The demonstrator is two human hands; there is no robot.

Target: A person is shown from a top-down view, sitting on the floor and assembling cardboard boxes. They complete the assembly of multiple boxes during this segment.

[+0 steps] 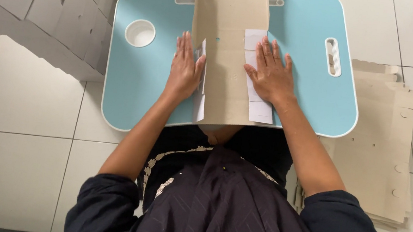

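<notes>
Head view: left hand and right hand, grip open flat, press cardboard blank side flaps; a flat stack waits right.

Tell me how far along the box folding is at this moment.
Done: folded white boxes are stacked on the floor at upper left. In hand: one flat brown cardboard blank lies on the light blue lap table; the left hand and right hand press flat on its side flaps, which lie folded over but are not yet a box. Left: a pile of flat brown blanks sits on the floor at right.
</notes>
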